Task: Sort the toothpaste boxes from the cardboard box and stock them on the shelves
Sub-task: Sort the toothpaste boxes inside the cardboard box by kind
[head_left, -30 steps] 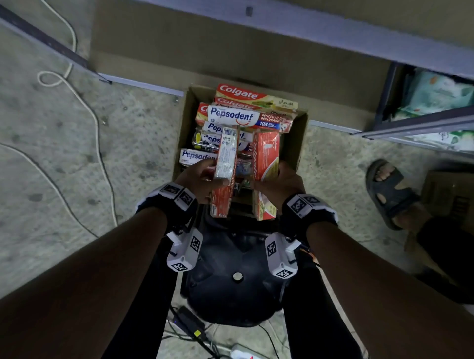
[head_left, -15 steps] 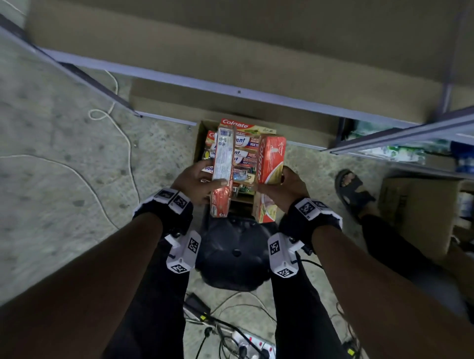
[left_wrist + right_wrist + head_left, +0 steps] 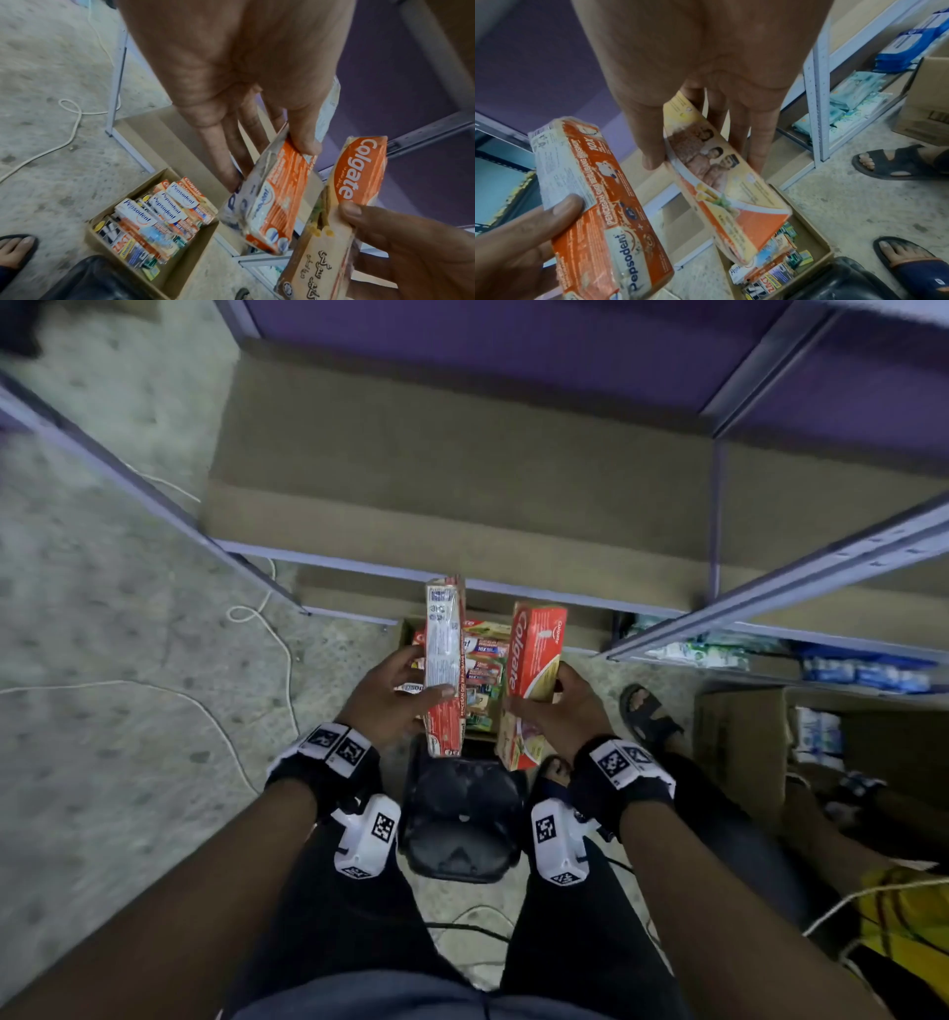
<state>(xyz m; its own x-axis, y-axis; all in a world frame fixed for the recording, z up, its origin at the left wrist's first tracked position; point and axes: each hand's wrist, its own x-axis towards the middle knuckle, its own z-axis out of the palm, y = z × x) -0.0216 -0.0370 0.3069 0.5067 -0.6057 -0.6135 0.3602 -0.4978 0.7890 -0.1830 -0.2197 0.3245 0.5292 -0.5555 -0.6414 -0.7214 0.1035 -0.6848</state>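
The Pepsodent box (image 3: 444, 670) stands upright in the left hand (image 3: 393, 695), thumb across its front, fingers behind; beside it, apart, the Colgate box (image 3: 531, 680) is pinched upright by the right hand (image 3: 562, 711); both are raised above the cardboard box (image 3: 180, 263) of toothpaste on the floor, before the shelves (image 3: 462, 480); a black stool (image 3: 459, 819) sits between the knees.

Speckled concrete floor (image 3: 113, 762), white cable (image 3: 257, 634) trailing across it, purple wall (image 3: 488, 346) behind, dim light.
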